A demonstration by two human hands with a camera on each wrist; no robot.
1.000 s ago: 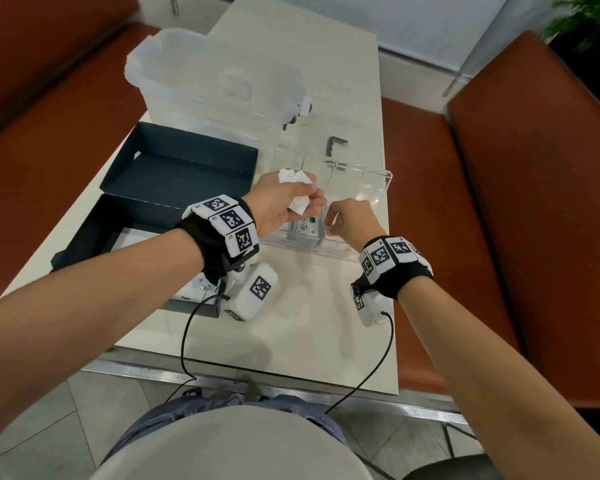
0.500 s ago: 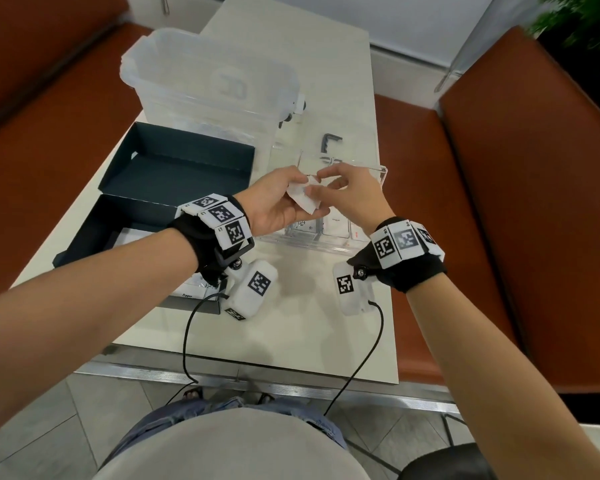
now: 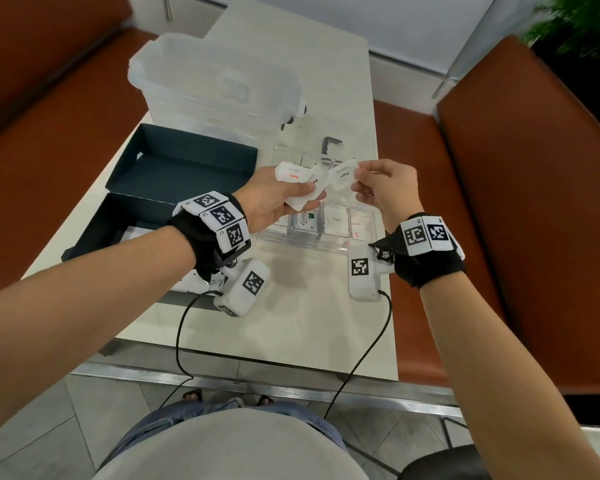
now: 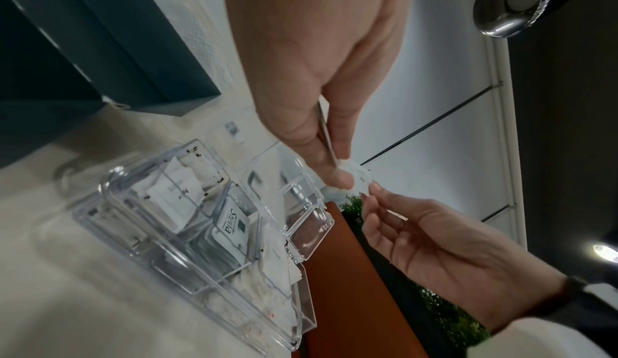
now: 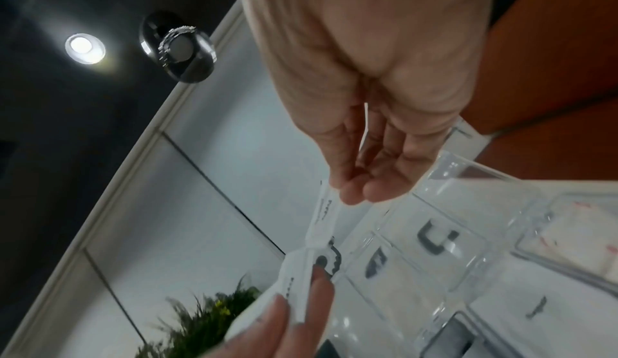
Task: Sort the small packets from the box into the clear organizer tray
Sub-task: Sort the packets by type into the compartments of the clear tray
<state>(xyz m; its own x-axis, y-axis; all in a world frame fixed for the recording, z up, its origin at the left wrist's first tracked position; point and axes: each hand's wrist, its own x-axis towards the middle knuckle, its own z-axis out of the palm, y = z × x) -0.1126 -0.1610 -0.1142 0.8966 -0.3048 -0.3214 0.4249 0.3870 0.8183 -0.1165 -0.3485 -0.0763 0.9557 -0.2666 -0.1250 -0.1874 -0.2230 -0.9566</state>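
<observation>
Our left hand (image 3: 274, 199) grips a bunch of packets (image 3: 300, 180) above the tray (image 3: 305, 242). Our right hand (image 3: 385, 190) pinches one packet (image 3: 343, 174) beside them. The tray stands on the surface (image 3: 291, 323), right of the box (image 3: 174, 168).

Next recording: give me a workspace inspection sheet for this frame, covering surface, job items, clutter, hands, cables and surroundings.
Surface: pale table, bare near the front edge.
Job's things: clear organizer tray with packets in several compartments, one reading Stevia; open dark box at left; pepper packet held above the tray.
Clutter: large translucent bin; hex key behind the tray.
Grippers: left hand holds a bunch of packets; right hand pinches the pepper packet.
Cables: two black cables run from the wrist cameras over the table's front edge.
Surroundings: brown bench seats; plant at far right.
</observation>
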